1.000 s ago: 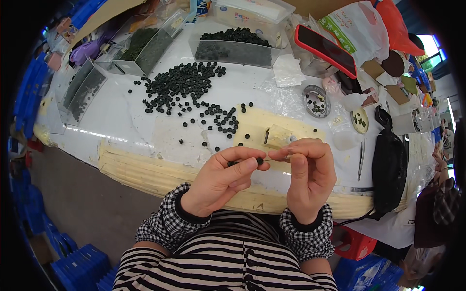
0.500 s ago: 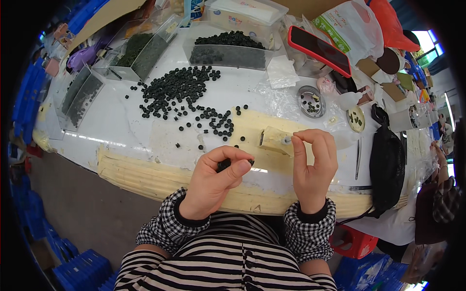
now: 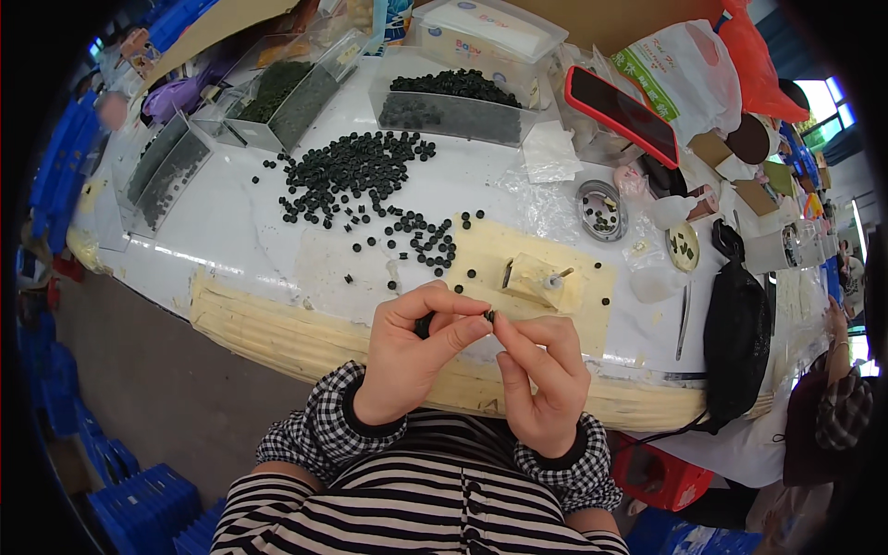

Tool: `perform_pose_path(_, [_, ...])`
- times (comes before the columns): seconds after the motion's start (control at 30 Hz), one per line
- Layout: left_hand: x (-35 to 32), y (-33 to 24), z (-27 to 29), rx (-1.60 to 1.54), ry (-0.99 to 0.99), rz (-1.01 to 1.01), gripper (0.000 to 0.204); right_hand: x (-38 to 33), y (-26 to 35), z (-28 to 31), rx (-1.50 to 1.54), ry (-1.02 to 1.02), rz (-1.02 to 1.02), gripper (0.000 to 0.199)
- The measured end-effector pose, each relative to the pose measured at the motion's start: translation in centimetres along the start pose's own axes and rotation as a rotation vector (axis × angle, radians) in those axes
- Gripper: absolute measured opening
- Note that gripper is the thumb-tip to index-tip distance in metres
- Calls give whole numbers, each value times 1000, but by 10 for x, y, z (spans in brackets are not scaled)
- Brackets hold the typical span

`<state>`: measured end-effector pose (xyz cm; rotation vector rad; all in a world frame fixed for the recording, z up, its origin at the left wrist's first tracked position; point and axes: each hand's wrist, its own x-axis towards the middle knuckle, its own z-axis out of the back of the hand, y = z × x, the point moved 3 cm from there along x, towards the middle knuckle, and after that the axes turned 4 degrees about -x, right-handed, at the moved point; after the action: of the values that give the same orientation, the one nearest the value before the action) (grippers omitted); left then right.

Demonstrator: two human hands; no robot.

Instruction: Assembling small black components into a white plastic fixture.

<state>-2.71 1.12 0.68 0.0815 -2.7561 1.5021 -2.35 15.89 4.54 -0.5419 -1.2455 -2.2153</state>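
My left hand (image 3: 412, 347) is closed, pinching a small black grooved wheel-like piece (image 3: 489, 316) between thumb and forefinger. Something else black (image 3: 425, 325) shows in the curl of its fingers, mostly hidden. My right hand (image 3: 541, 379) meets the pinched piece with its forefinger tip, while its thumb stays apart below. Just beyond the hands, a cream-coloured block (image 3: 535, 280) with a thin peg (image 3: 561, 277) sticking up sits on a yellow mat (image 3: 592, 324). Several loose black pieces (image 3: 427, 242) lie to the left of the block, trailing off a larger pile (image 3: 351, 171).
Clear bins of black pieces (image 3: 453, 123) and dark green bits (image 3: 287, 97) stand at the back. A red-cased phone (image 3: 622, 116) leans at the back right. Tweezers (image 3: 684, 322) and a black bag (image 3: 731, 324) lie at right. A padded cream edge (image 3: 268, 338) runs along the table front.
My right hand has moved away from the peg, left and toward me, to the piece in my left hand. The block and peg now show uncovered. The view has shifted slightly.
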Motion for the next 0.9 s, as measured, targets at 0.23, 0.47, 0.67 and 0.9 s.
perform_pose_path(0.23, [-3,-8,0,336,33,-174,23,0,-5,2,-2,-4,24,34])
perform_pose_path(0.47, [-1,-9,0,399,37,-230,24,-2,-10,3,52,20,-5,34])
perform_pose_path(0.67, [-2,-10,0,428,30,-228,23,-3,-13,4,122,65,-40,35])
perform_pose_path(0.9, [0,-8,1,444,42,-219,22,-2,-15,5,125,72,-33,35])
